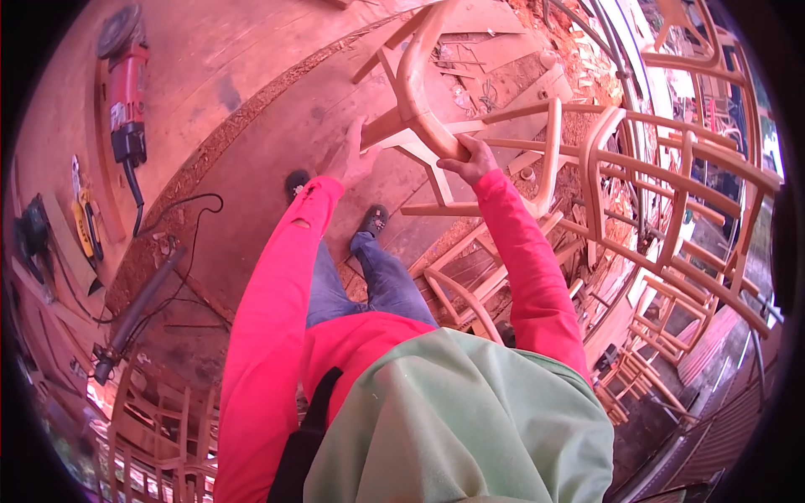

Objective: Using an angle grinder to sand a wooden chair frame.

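Note:
In front of me is a bare wooden chair frame (pixel 408 84) with a thick curved rail, tilted above the ground. My right hand (pixel 475 159) is closed around the end of that curved rail, thumb on the near side. My left hand (pixel 355 158) grips a wooden piece of the same frame farther left, its fingers partly hidden by the wood. Both arms are in red sleeves and reach forward. My dark shoes stand on the ground below the frame, near my left hand.
On the wooden bench (pixel 193 75) at left lie a red angle grinder (pixel 128 92) and yellow-handled pliers (pixel 85 220). A black cord (pixel 191 260) trails to the ground. More chair frames (pixel 681 197) crowd the right, others (pixel 163 419) the lower left. Wood scraps and shavings litter the ground.

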Available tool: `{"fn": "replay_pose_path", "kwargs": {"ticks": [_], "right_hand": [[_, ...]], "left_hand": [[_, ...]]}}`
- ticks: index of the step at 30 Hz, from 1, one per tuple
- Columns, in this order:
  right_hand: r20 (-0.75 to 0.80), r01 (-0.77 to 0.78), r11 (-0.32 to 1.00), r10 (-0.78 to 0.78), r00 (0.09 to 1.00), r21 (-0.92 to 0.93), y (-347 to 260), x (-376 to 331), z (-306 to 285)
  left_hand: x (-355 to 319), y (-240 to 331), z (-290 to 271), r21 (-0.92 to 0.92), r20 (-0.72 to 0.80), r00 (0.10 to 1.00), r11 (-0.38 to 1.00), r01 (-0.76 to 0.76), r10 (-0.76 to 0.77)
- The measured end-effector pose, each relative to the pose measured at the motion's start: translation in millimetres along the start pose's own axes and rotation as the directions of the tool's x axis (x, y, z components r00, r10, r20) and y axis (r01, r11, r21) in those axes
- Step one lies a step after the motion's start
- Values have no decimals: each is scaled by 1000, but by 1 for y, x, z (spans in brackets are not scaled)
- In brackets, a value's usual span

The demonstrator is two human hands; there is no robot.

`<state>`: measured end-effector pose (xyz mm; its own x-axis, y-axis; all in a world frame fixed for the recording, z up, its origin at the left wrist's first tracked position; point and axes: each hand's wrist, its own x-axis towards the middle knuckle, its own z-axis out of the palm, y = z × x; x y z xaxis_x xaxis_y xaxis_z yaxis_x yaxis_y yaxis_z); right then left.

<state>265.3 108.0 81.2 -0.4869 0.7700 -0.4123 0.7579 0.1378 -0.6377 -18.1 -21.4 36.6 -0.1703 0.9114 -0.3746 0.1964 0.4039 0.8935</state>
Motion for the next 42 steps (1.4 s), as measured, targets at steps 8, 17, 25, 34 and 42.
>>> {"fn": "replay_pose_path", "kwargs": {"ticks": [8,17,25,34,42], "right_hand": [[29,48,999,-48,998,-22,16,-16,-68],[49,171,975,-165,985,-143,43,-33,-121],[-687,-40,916,-270,675,-399,39,-54,-102],[-628,-18,899,320,709,438,39,-45,41],[-522,-51,803,432,736,594,32,-37,38]], "left_hand": [[53,31,47,-26,170,969,984,-179,180],[110,120,75,-578,302,953,794,189,-7],[144,147,122,-656,193,943,679,330,-272],[112,174,153,-742,290,929,560,369,-229],[86,178,76,-35,403,894,973,229,-196]]}}
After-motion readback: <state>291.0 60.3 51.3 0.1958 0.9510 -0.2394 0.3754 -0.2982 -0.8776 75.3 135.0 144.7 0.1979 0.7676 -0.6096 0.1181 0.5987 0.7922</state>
